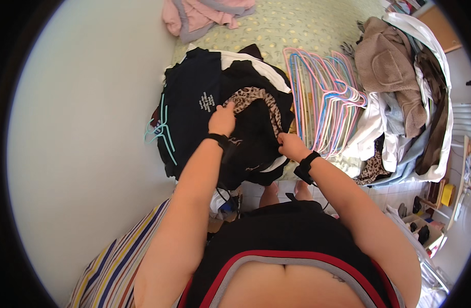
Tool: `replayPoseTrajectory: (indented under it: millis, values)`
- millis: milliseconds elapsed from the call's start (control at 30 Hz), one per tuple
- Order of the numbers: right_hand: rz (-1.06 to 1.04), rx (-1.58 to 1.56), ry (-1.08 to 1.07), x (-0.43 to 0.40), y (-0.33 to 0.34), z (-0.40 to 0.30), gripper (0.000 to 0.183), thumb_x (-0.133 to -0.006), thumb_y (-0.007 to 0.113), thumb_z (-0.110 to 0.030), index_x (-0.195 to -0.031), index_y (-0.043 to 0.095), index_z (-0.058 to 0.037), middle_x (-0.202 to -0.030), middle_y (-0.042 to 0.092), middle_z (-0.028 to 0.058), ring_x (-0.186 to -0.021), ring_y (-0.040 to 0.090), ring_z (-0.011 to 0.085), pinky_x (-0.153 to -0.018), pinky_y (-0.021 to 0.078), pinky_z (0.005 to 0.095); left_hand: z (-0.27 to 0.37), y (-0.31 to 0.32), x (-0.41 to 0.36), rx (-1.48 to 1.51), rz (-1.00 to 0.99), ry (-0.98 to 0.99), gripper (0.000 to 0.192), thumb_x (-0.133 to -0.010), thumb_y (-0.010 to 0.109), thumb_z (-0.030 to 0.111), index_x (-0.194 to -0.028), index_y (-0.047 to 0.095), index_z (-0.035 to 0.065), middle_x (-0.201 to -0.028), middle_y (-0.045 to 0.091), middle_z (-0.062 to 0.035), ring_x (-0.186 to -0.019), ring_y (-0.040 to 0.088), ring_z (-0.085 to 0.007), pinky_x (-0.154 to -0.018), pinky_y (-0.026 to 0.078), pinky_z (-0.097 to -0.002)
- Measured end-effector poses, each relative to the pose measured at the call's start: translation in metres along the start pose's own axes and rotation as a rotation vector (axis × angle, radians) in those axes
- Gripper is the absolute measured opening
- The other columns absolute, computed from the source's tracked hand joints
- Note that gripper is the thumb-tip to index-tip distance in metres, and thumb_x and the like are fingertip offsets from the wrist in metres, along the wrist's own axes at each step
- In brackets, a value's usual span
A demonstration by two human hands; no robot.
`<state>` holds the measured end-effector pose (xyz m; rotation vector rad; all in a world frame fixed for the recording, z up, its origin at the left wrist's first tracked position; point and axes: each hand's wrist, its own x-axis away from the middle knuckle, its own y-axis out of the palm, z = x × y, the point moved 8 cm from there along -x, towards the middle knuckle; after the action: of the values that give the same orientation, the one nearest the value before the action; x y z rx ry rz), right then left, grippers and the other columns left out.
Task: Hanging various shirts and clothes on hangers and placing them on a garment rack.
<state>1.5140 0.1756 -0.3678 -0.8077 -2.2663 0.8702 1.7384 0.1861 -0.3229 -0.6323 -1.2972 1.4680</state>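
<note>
A black garment with a leopard-print trim (254, 94) lies spread on a pile of dark clothes on the bed. My left hand (222, 120) pinches the trim at its left end. Lower on the right, my right hand (292, 146) grips the trim's other end. Under and beside my left hand is a dark navy shirt (193, 82) bearing printed writing. Mint-green hangers (166, 129) rest at the pile's left edge. Many pink, blue and white hangers (324, 100) lie bunched to the right of the pile, close to my right hand.
A plain wall (89, 107) borders the bed on the left. A pink and grey garment (204, 17) lies at the far end of the yellow-patterned bedsheet (297, 23). On the right, a brown fleece garment (387, 71) tops a heap of clothes. Striped fabric (120, 261) hangs at lower left.
</note>
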Motion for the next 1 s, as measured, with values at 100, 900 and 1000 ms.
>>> replayPoseTrajectory:
  millis: [100,900,1000]
  values:
    - [-0.065,0.008,-0.004,0.024,0.005,0.023,0.017,-0.064,0.060,-0.009,-0.079,0.055,-0.0024,-0.074,0.060,0.0176,-0.076,0.058,0.0366,-0.067,0.0455,0.0411,-0.013,-0.001,-0.060,-0.188,-0.071,0.164,0.024,-0.078,0.046,0.008,-0.094,0.064,0.0068,-0.084,0.062,-0.0220,-0.084,0.060,-0.0366,-0.075,0.048,-0.0439]
    - [-0.083,-0.346,-0.358,0.078,-0.041,-0.058,0.022,-0.072,0.051,-0.011,-0.087,0.064,-0.0029,-0.079,0.062,0.0153,-0.074,0.059,0.0308,-0.068,0.0476,0.0378,0.052,0.084,0.086,0.823,-0.239,-0.276,0.021,-0.082,0.062,0.020,-0.083,0.054,0.0001,-0.068,0.055,-0.0048,-0.055,0.054,-0.0120,-0.044,0.043,-0.0253]
    - [-0.050,-0.406,-0.365,0.085,-0.047,-0.044,0.023,-0.073,0.051,-0.011,-0.091,0.063,-0.0032,-0.082,0.062,0.0146,-0.074,0.059,0.0304,-0.068,0.0466,0.0376,0.059,0.066,0.094,1.075,-0.141,-0.361,0.020,-0.085,0.058,0.018,-0.072,0.052,0.0049,-0.062,0.052,-0.0010,-0.049,0.050,-0.0094,-0.042,0.042,-0.0237]
